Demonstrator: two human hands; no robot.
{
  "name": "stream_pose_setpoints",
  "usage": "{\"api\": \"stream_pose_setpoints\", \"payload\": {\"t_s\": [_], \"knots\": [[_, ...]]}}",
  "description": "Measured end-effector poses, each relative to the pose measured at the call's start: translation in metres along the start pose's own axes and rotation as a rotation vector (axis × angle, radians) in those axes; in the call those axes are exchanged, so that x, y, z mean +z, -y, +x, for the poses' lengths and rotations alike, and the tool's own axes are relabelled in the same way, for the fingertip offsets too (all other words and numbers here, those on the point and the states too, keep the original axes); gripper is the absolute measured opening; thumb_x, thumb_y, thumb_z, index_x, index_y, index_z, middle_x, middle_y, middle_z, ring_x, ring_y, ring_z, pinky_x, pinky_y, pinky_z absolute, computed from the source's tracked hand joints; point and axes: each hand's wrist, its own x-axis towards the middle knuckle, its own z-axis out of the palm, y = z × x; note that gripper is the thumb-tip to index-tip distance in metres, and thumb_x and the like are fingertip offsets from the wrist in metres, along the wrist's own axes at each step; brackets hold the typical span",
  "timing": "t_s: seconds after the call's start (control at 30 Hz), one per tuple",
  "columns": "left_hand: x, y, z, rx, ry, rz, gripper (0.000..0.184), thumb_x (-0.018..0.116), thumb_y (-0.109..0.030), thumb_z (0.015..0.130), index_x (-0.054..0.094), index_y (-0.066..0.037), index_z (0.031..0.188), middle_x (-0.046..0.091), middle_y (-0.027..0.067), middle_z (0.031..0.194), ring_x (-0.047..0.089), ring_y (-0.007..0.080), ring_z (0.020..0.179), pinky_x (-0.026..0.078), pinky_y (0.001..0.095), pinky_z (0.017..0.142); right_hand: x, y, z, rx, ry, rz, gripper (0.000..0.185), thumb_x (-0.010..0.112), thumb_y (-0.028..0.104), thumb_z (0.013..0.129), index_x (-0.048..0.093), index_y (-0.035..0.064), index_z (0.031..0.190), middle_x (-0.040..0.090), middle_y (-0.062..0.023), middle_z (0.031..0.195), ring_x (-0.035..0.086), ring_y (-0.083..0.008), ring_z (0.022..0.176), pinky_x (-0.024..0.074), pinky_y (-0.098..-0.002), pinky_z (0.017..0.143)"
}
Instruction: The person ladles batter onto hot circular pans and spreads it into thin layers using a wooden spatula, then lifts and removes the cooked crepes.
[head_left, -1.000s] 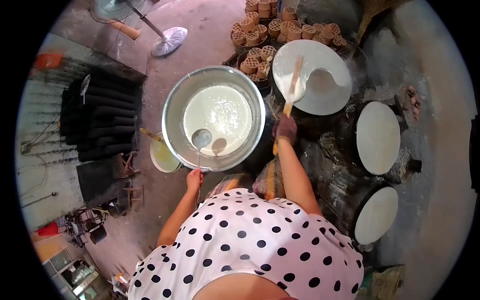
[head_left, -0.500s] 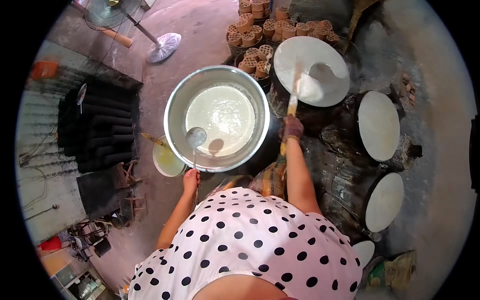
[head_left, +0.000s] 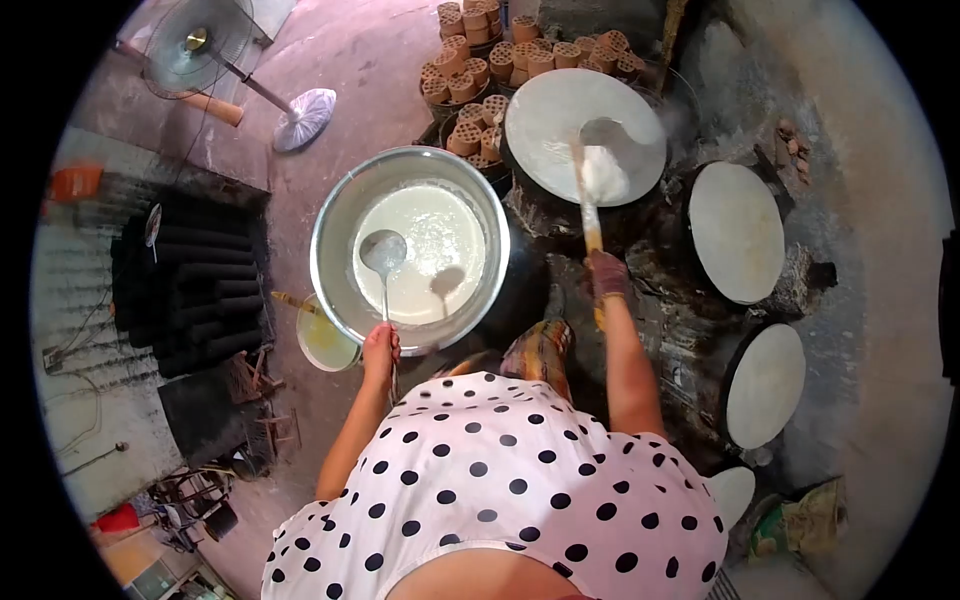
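Observation:
My left hand (head_left: 380, 352) is closed round the handle of a metal ladle (head_left: 384, 252). The ladle's bowl hangs above white batter (head_left: 440, 215) in a large metal basin (head_left: 318, 250). A dark reddish glove covers my right hand (head_left: 607, 276), which grips a long yellowish stick (head_left: 590, 220). Its far part, pale with white residue, reaches over a round white cooking surface (head_left: 545, 115). Beside the stick, a soft white mass (head_left: 606, 175) sits low on that surface; whether it clings to the stick I cannot tell. A curved greyer patch shows behind it.
More round white tops (head_left: 738, 232) stand along the right. Perforated clay-coloured cylinders (head_left: 465, 85) are stacked at the back. Left of the basin is a bowl (head_left: 325, 345) of yellowish liquid with a brush-like tool. Black cylinders (head_left: 200, 265) and a fan (head_left: 200, 45) stand farther left.
The camera view has shifted. My left hand has moved the ladle farther forward over the batter. The right hand, stick and white mass have shifted right relative to the round surface.

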Motion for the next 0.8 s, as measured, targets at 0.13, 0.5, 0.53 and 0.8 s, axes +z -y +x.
{"api": "stream_pose_setpoints", "payload": {"t_s": [0.13,0.5,0.53,0.8], "knots": [[0.044,-0.032,-0.006,0.011,0.012,-0.047,0.022,0.045,-0.029,0.098,0.053,-0.011,0.088,0.042,-0.0034,0.060,0.036,0.0058,0.043,0.028,0.0199,0.039,-0.071,0.018,0.024,0.137,-0.139,-0.308,0.038,0.048,0.039,0.086,0.063,0.0045,0.080,0.061,-0.0117,0.068,0.060,-0.0267,0.052,0.0457,-0.0418,0.047],[0.171,-0.089,-0.018,0.023,0.130,-0.076,0.019,0.045,-0.028,0.097,0.052,-0.011,0.092,0.042,-0.0043,0.061,0.036,0.0054,0.045,0.029,0.0196,0.042,-0.122,0.033,0.073,-0.076,0.200,-0.428,0.025,0.052,0.030,0.085,0.060,0.0085,0.076,0.056,-0.0106,0.064,0.056,-0.0242,0.052,0.0421,-0.0389,0.049],[0.180,-0.090,-0.016,0.046,0.158,-0.087,0.019,0.045,-0.028,0.097,0.052,-0.010,0.093,0.042,-0.0042,0.061,0.036,0.0054,0.045,0.029,0.0196,0.042,-0.133,0.069,0.062,0.233,0.082,-0.178,0.024,0.054,0.029,0.084,0.059,0.0080,0.074,0.054,-0.0083,0.058,0.052,-0.0214,0.044,0.0394,-0.0373,0.043],[0.222,-0.097,-0.014,0.045,0.157,-0.116,0.020,0.045,-0.026,0.097,0.051,-0.009,0.091,0.040,-0.0033,0.059,0.037,0.0058,0.045,0.030,0.0203,0.041,-0.128,-0.036,0.106,-0.982,0.127,-0.972,0.032,0.052,0.035,0.086,0.063,0.0056,0.080,0.062,-0.0107,0.071,0.061,-0.0221,0.063,0.0476,-0.0375,0.059]]}}
